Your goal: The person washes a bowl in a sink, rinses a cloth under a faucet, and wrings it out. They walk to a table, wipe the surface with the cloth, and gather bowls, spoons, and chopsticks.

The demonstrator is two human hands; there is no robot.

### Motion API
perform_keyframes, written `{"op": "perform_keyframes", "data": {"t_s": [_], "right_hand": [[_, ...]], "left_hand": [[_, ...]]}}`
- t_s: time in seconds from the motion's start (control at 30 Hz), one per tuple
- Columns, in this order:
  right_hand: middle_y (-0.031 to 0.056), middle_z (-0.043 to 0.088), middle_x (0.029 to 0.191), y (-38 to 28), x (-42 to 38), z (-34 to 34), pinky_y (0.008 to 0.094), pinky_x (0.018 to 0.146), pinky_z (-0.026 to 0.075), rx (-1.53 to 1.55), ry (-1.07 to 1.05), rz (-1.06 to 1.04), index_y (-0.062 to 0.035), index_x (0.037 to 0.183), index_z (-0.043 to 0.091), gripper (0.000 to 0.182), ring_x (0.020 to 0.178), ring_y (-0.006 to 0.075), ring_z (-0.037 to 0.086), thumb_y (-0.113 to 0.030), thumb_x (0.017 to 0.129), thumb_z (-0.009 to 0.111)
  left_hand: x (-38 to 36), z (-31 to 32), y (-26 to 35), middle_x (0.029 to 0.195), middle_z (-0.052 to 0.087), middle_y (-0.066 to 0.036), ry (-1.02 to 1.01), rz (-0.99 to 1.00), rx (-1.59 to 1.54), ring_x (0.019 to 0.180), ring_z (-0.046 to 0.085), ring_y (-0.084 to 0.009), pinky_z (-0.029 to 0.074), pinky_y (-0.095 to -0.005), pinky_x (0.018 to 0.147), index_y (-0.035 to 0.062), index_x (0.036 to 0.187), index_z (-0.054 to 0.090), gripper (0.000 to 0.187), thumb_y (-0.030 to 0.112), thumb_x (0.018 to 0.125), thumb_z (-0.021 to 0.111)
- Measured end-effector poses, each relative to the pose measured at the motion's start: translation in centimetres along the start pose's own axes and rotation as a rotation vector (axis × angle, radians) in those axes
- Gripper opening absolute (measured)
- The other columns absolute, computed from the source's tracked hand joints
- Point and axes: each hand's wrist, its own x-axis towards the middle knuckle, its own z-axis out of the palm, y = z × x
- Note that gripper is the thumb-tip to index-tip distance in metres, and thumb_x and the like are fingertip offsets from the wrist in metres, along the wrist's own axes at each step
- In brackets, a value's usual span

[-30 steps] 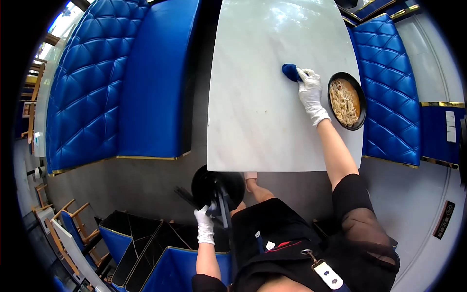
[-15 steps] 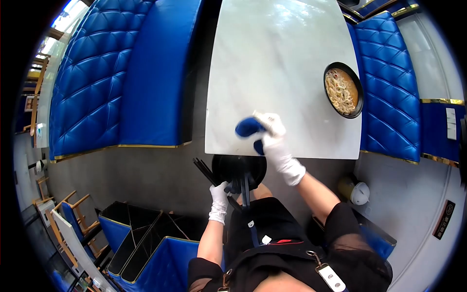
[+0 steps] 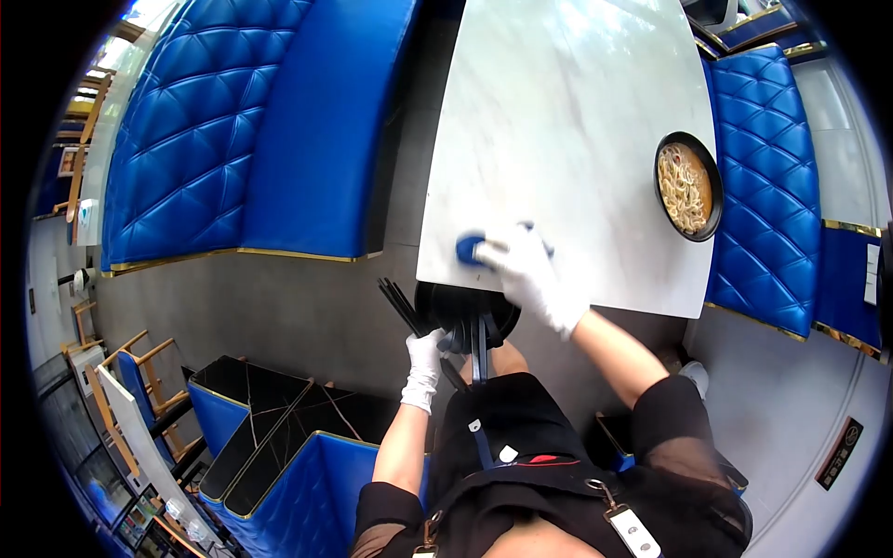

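My right hand (image 3: 530, 274), in a white glove, presses a blue cloth (image 3: 471, 249) to the near left part of the white marble-look table (image 3: 567, 139). The fingers close round the cloth and are a little blurred. Just below the table's near edge, my left hand (image 3: 425, 357), also gloved in white, grips a black bowl (image 3: 505, 316). Dark chopsticks (image 3: 400, 305) stick out to the left by that hand, and long dark utensil handles (image 3: 480, 349) lean out of the bowl toward my body. How the fingers wrap underneath is hidden.
A black bowl of noodles (image 3: 712, 200) in orange broth stands at the table's right edge. Blue quilted benches flank the table, one left (image 3: 307, 139) and one right (image 3: 767, 186). Behind me on the left are black-topped blue seats (image 3: 279, 423) and wooden chairs (image 3: 153, 386).
My right hand has lowered the blue cloth onto the table near its front left corner. My left hand still holds the bowl, and the view has shifted slightly left.
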Motion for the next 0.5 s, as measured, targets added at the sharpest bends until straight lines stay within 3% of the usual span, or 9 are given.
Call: {"op": "perform_keyframes", "data": {"t_s": [0.1, 0.17, 0.23, 0.3, 0.33, 0.37, 0.4, 0.47, 0.5], "right_hand": [[0.0114, 0.063, 0.098, -2.5, -2.1, -0.2, 0.0399, 0.080, 0.047, 0.071, -0.160, 0.004, -0.0099, 0.097, 0.067, 0.033, 0.092, 0.0326, 0.059, 0.002, 0.066, 0.065], [0.0119, 0.065, 0.099, -2.9, -1.3, -1.1, 0.0383, 0.080, 0.049, 0.565, -0.039, 0.224, -0.0084, 0.103, 0.065, 0.037, 0.093, 0.0323, 0.061, 0.004, 0.068, 0.064], [0.0099, 0.066, 0.104, -0.9, 2.7, -4.3, 0.0302, 0.078, 0.050, 0.874, -0.191, 0.633, -0.0001, 0.123, 0.055, 0.041, 0.086, 0.0162, 0.060, 0.002, 0.082, 0.053], [0.0125, 0.063, 0.111, 3.2, 7.1, -6.1, 0.0278, 0.076, 0.049, 1.171, -0.140, 0.722, 0.0045, 0.136, 0.040, 0.054, 0.082, 0.0127, 0.058, -0.001, 0.084, 0.053], [0.0146, 0.060, 0.121, 5.8, 9.5, -6.6, 0.0280, 0.082, 0.048, 0.988, -0.191, 0.686, 0.0038, 0.137, 0.040, 0.054, 0.091, 0.0152, 0.058, -0.002, 0.085, 0.052], [0.0157, 0.055, 0.129, 8.8, 11.3, -5.1, 0.0325, 0.096, 0.042, 0.507, -0.031, 0.358, -0.0043, 0.138, 0.043, 0.055, 0.107, 0.0236, 0.055, -0.007, 0.085, 0.057], [0.0136, 0.052, 0.134, 11.4, 12.3, -3.6, 0.0376, 0.107, 0.032, 0.000, 0.020, 0.206, -0.0137, 0.136, 0.048, 0.054, 0.122, 0.0296, 0.048, -0.013, 0.084, 0.062], [0.0113, 0.052, 0.133, 12.0, 13.9, -1.2, 0.0412, 0.109, 0.030, -0.405, 0.027, -0.025, -0.0176, 0.128, 0.057, 0.048, 0.126, 0.0317, 0.044, -0.016, 0.081, 0.066], [0.0103, 0.052, 0.133, 12.1, 14.4, 0.2, 0.0410, 0.109, 0.030, -0.266, 0.074, -0.043, -0.0142, 0.120, 0.062, 0.041, 0.127, 0.0301, 0.045, -0.012, 0.079, 0.065]], "left_hand": [[-0.6, 0.4, 0.8, 0.048, 0.048, -0.005, 0.041, -0.017, -0.009, 0.035, 0.043, -0.0140, 0.030, -0.0276, 0.034, 0.0019, 0.057, 0.051, 0.022, 0.000, 0.079, 0.055], [-0.2, -0.2, -0.1, 0.047, 0.047, -0.005, 0.053, -0.005, 0.043, 0.035, 0.043, -0.0140, 0.030, -0.0276, 0.034, 0.0023, 0.056, 0.049, 0.023, -0.001, 0.078, 0.054], [0.1, -0.6, -0.7, 0.047, 0.047, -0.005, 0.052, -0.008, 0.047, 0.035, 0.043, -0.0139, 0.030, -0.0277, 0.034, 0.0021, 0.055, 0.049, 0.023, -0.001, 0.078, 0.054], [0.0, -0.4, -0.9, 0.047, 0.047, -0.005, 0.051, -0.011, 0.044, 0.035, 0.044, -0.0138, 0.030, -0.0277, 0.034, 0.0020, 0.055, 0.048, 0.023, -0.001, 0.078, 0.054], [-0.3, -0.2, -0.5, 0.047, 0.047, -0.005, 0.048, -0.032, 0.036, 0.035, 0.044, -0.0138, 0.030, -0.0276, 0.034, 0.0017, 0.055, 0.048, 0.024, 0.000, 0.078, 0.054], [-0.4, -0.1, -0.2, 0.047, 0.047, -0.006, 0.046, -0.051, 0.029, 0.035, 0.044, -0.0137, 0.030, -0.0274, 0.034, 0.0015, 0.055, 0.048, 0.024, 0.000, 0.078, 0.054], [-0.4, -0.1, -0.3, 0.047, 0.047, -0.006, 0.056, -0.048, 0.024, 0.035, 0.044, -0.0137, 0.030, -0.0274, 0.034, 0.0015, 0.055, 0.048, 0.024, 0.000, 0.078, 0.054], [-0.6, 0.2, -0.1, 0.048, 0.047, -0.007, 0.041, -0.075, -0.043, 0.036, 0.045, -0.0141, 0.031, -0.0277, 0.034, 0.0008, 0.055, 0.048, 0.024, 0.000, 0.078, 0.055], [-0.7, 0.3, 0.0, 0.048, 0.047, -0.008, 0.048, -0.071, -0.050, 0.036, 0.045, -0.0144, 0.031, -0.0279, 0.034, 0.0006, 0.055, 0.047, 0.024, 0.000, 0.078, 0.055]]}}
